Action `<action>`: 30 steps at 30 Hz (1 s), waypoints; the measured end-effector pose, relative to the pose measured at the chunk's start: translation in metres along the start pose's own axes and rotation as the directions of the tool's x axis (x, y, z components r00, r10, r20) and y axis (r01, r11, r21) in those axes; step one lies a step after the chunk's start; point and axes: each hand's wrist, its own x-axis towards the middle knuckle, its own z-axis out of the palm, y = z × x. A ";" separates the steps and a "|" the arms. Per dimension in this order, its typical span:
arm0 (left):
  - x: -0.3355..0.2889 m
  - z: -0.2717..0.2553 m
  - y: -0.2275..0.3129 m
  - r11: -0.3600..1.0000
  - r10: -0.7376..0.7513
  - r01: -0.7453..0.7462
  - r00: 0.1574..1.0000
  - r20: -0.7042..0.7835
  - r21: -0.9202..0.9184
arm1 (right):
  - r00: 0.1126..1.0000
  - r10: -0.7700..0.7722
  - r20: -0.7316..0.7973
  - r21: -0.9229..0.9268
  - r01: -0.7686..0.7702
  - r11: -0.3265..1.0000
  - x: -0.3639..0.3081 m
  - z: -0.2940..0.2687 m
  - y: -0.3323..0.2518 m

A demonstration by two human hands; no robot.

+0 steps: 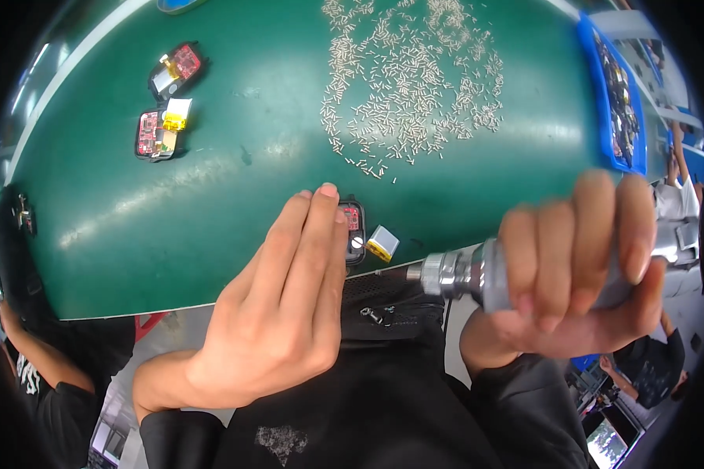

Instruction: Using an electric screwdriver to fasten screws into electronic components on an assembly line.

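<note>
At the near edge of the green table lies a small black plastic case (355,244) with a red circuit board inside. My left hand (278,297) covers its left side, fingers long and close together, holding it; the thumb is hidden. Beside the case, a silver battery cell with a yellow end (382,243) lies on the tabletop. My right hand (583,262) is wrapped round a grey electric screwdriver (465,275). The tool lies nearly level, its metal nose pointing left toward the case, with a thin bit just short of it.
Many small silver screws (414,86) are spread over the far middle of the green table (250,180). Two open black cases with red boards (181,66) and batteries sit at far left. A blue tray of dark parts (619,102) stands far right. Other people are at both sides.
</note>
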 end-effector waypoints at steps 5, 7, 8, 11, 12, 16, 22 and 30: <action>0.001 0.004 0.003 1.000 -0.024 0.025 0.999 -0.037 0.015 | 0.998 0.002 0.069 -0.113 0.006 0.994 0.019 -0.014 0.000; 0.002 0.003 0.004 0.999 -0.053 0.053 0.998 -0.031 0.003 | 0.993 0.054 0.102 -0.139 -0.039 0.989 0.023 -0.016 0.002; 0.003 0.003 0.004 0.999 -0.053 0.053 0.998 -0.030 0.000 | 0.993 0.061 0.100 -0.140 -0.047 0.989 0.023 -0.016 0.003; 0.004 0.001 0.005 0.997 -0.071 0.071 0.997 -0.013 -0.038 | 0.991 0.082 0.102 -0.171 -0.064 0.983 0.024 -0.017 0.006; 0.003 0.001 0.006 0.994 -0.083 0.083 0.997 0.002 -0.070 | 0.993 0.077 0.087 -0.191 -0.060 0.980 0.022 -0.016 0.007; -0.001 0.010 0.002 0.998 -0.059 0.055 0.994 -0.096 -0.043 | 0.993 0.071 0.090 -0.210 -0.051 0.976 0.022 -0.013 0.011; -0.005 0.014 -0.001 0.997 -0.053 0.043 0.987 -0.151 -0.067 | 0.922 0.250 0.296 -0.280 -0.166 0.945 0.038 -0.011 0.014; -0.007 0.015 -0.004 0.996 -0.063 0.054 0.987 -0.150 -0.066 | 0.824 0.294 0.484 -0.307 -0.154 0.939 0.058 -0.007 0.032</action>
